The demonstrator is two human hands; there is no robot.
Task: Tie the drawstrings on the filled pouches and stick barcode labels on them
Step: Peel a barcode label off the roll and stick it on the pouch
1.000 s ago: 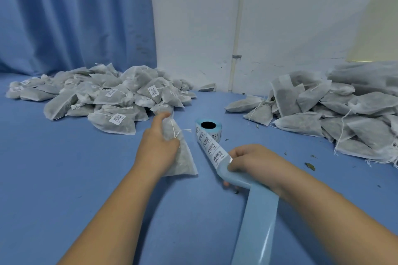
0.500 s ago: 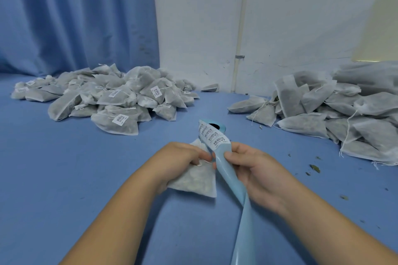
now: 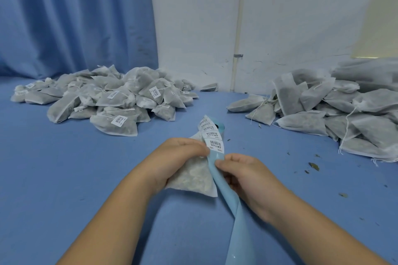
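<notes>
One translucent, filled pouch (image 3: 191, 180) held in left grip (image 3: 178, 157); right grip (image 3: 243, 174) pinches label strip (image 3: 214, 144).

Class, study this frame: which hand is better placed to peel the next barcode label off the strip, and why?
Probably the left hand: its fingertips sit at the edge of the lowest label while also holding the pouch. The right hand pinches the blue backing strip just below, steadying it.
</notes>
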